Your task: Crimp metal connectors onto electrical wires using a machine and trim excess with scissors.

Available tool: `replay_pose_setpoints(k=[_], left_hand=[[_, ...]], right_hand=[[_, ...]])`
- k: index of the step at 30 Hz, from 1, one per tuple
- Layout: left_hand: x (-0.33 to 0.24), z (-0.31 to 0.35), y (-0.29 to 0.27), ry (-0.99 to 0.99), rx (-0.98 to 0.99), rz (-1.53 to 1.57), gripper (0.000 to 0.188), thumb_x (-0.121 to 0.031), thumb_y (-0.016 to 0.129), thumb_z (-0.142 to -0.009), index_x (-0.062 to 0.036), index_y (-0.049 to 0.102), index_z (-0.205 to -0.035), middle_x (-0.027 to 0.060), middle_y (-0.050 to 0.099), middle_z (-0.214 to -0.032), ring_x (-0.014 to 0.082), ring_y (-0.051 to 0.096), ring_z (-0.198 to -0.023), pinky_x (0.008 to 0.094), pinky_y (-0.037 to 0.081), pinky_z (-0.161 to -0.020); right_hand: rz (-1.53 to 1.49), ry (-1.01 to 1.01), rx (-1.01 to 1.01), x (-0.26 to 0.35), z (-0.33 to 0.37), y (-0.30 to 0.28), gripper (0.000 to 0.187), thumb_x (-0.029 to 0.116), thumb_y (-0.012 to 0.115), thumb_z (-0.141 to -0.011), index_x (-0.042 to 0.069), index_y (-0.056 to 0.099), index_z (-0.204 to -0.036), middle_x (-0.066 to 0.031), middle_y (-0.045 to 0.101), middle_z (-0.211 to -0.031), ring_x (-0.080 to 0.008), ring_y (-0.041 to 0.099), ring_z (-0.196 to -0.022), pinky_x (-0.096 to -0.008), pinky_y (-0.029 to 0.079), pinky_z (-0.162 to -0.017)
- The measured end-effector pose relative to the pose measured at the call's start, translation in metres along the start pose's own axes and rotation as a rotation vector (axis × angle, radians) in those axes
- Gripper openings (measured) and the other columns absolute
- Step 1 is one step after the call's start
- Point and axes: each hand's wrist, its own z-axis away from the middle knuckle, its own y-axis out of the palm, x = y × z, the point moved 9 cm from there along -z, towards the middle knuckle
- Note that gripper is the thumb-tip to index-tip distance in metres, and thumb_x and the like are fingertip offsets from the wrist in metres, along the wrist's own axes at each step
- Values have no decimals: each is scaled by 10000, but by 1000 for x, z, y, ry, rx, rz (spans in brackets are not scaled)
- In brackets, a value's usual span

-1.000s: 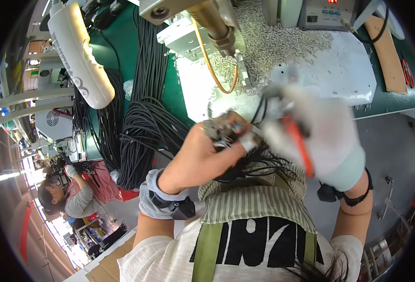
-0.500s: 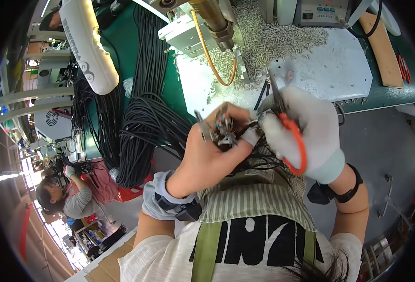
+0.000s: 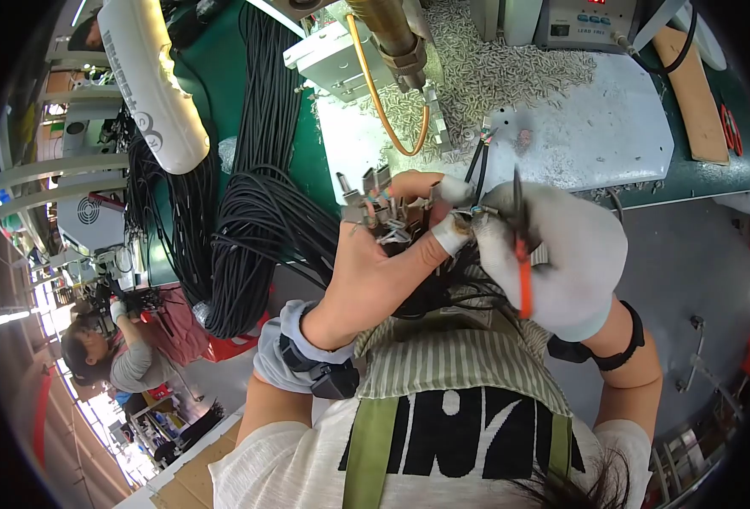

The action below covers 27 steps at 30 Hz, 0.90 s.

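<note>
My left hand (image 3: 362, 280), bare but for white covers on the thumb and a fingertip, is closed around several black cables tipped with metal connectors (image 3: 379, 208). My right hand (image 3: 574, 250) wears a white glove and grips red-handled scissors (image 3: 524, 280), their dark blades pointing away from me. The fingertips of both hands meet at one small cable end (image 3: 476, 210); exactly how it is pinched is hard to see. Just beyond them, black leads with a small connector tip (image 3: 485, 136) reach over the white plate (image 3: 595, 127).
Small metal pieces (image 3: 511, 64) are heaped across the plate beneath a press head (image 3: 404, 64). Thick black cable bundles (image 3: 256, 225) hang over the green table at left. A control box (image 3: 587, 25), a brown strip (image 3: 689, 97) and red-handled scissors (image 3: 731, 131) lie at right. A person (image 3: 129, 356) works at far left.
The scissors have turned more upright in my right hand. My left hand has opened its connector bundle to view a little, and the leads over the plate show more.
</note>
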Motion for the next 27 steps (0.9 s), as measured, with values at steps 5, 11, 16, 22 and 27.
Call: replay_pose_setpoints(k=[5,11,16,22,27], left_hand=[[-20,6,9,260,50,-76,182,-13,642,-856,13,597,-1030,50,637,-961,73,584,-875,260,485,-755],[-30,12,26,403,254,-370,177,13,622,-849,14,586,-1022,53,635,-935,75,588,-847,260,487,-729],[-8,-1,18,1,122,15,178,59,614,-795,11,579,-963,17,608,-856,42,538,-720,219,454,-630],[-3,-3,7,-73,51,-318,160,39,648,-730,9,576,-870,-21,563,-754,13,462,-649,180,401,-581],[-4,-3,5,-6,-67,-376,144,3,669,-735,1,577,-846,-38,551,-721,5,470,-659,176,393,-583]], right_hand=[[-745,740,455,-35,20,32,203,193,610,-876,6,580,-804,-51,577,-566,-141,563,-450,-277,440,-445],[-1151,929,644,-36,40,45,177,153,597,-845,-19,576,-808,-56,580,-593,-140,577,-486,-281,459,-485],[-509,411,333,-33,16,22,133,165,647,-813,49,583,-802,-80,555,-572,-226,575,-481,-295,438,-453],[83,49,138,-11,9,0,161,126,687,-725,50,612,-846,-122,538,-643,-289,574,-538,-316,472,-538],[377,-148,188,6,5,-2,160,117,696,-720,56,607,-838,-99,551,-662,-294,568,-554,-339,448,-510]])
